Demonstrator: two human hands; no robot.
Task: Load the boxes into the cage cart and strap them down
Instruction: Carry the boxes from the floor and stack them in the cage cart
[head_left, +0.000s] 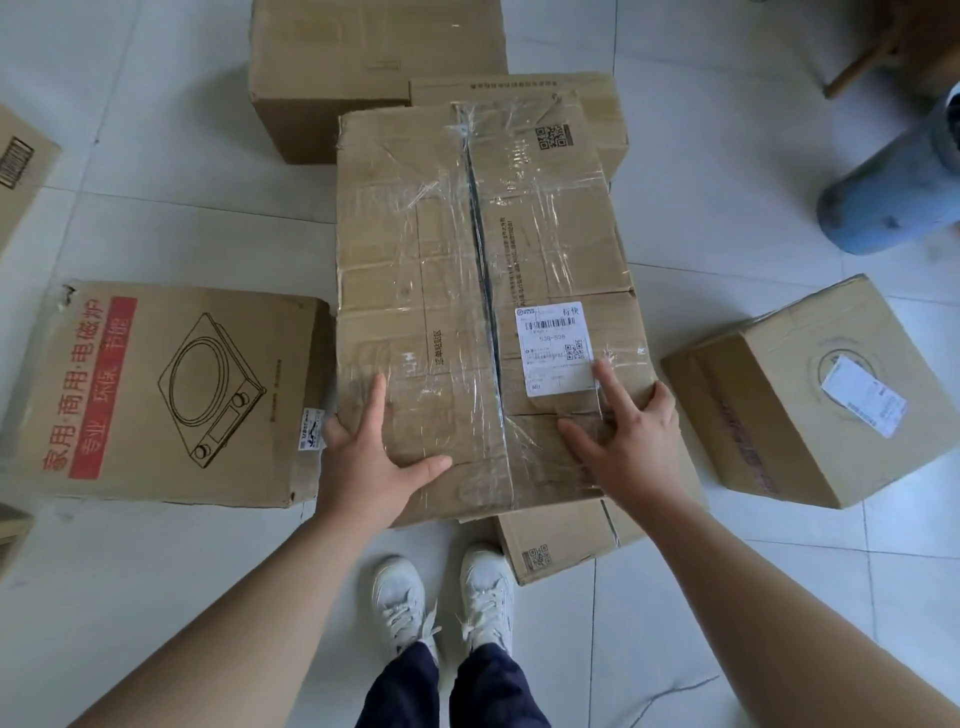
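A long taped cardboard box with a white shipping label lies in front of me, stacked on a flatter box underneath. My left hand rests on its near left corner, fingers spread over the top and edge. My right hand lies on the near right part of the top, just below the label, fingers apart. Neither hand has closed around the box. No cage cart or strap is in view.
More cardboard boxes stand on the white tiled floor: one printed with a cooker drawing at left, a cube-shaped box at right, a big box behind. Another person's blue trouser leg is at upper right. My white shoes are below.
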